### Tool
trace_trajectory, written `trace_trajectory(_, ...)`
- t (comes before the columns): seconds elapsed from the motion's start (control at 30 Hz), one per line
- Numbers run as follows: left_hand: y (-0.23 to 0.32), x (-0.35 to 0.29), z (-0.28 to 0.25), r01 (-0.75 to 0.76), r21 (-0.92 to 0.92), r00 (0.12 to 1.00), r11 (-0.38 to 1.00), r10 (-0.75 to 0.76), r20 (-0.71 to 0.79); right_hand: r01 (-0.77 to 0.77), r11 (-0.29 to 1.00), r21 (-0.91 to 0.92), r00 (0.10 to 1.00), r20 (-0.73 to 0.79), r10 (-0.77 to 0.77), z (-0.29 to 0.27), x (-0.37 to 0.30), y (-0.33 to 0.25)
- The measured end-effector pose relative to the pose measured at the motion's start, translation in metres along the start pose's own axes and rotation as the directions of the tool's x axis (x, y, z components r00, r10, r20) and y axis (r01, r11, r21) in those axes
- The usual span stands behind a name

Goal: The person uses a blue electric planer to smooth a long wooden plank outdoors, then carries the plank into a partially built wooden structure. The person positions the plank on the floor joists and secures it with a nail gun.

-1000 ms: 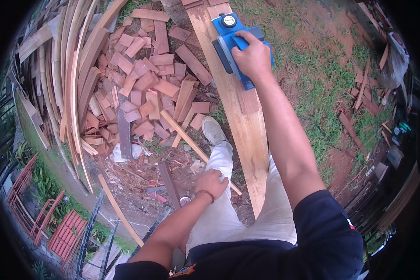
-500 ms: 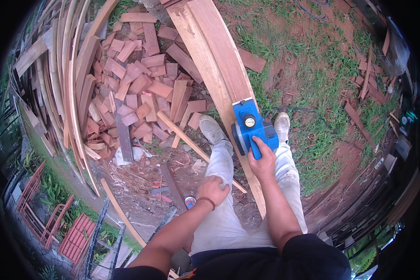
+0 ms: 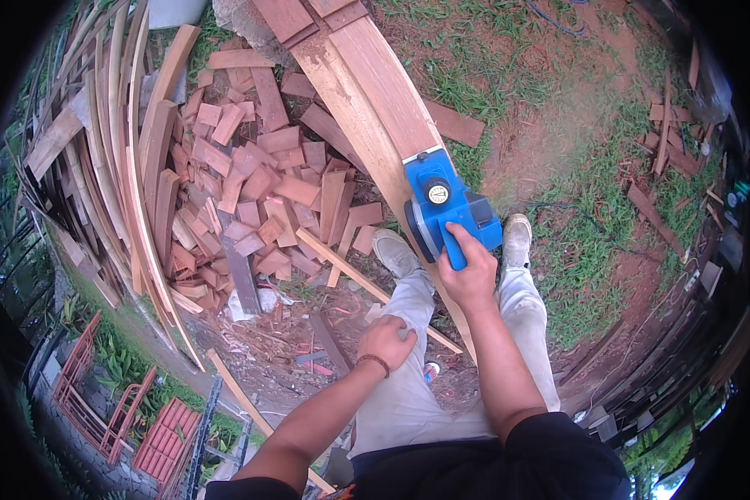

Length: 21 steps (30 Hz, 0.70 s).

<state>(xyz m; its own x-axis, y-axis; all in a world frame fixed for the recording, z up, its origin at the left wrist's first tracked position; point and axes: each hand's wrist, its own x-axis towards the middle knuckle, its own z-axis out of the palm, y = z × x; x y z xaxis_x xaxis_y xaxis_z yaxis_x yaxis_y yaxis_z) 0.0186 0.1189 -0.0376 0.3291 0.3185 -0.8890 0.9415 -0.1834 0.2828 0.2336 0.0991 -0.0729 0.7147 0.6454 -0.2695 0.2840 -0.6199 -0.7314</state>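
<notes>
A blue electric hand planer [image 3: 448, 200] sits on the reddish board [image 3: 392, 79], at its near end. My right hand [image 3: 471, 271] is closed around the planer's rear handle. The board lies on a longer, paler plank [image 3: 346, 104] that runs from the top of the view down between my legs. My left hand [image 3: 386, 342] rests on my left knee with nothing in it, its thumb apart from the fingers.
Left of the plank lies a heap of reddish wood offcuts [image 3: 262, 179], with long curved strips [image 3: 131, 167] beyond. Loose boards [image 3: 454, 122] lie on the grass and soil at the right. A metal frame [image 3: 167, 442] stands at lower left. Pale dust hangs right of the planer.
My right hand has pushed the planer slightly forward along the board. A haze of dust now shows to its right. My left hand stays on my knee, and the view has shifted a little.
</notes>
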Motion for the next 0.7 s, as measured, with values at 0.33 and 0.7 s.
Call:
trace_trajectory(0.33, -0.004, 0.013, -0.018, 0.01, 0.003, 0.999, 1.0, -0.01, 0.033, 0.017, 1.0, 0.009, 0.999, -0.051, -0.016, 0.016, 0.048, -0.036)
trace_trajectory(0.7, -0.011, 0.007, -0.012, 0.019, -0.055, 0.995, 0.998, -0.014, 0.094, 0.021, 1.0, -0.015, 0.998, -0.055, -0.021, 0.034, 0.115, -0.075)
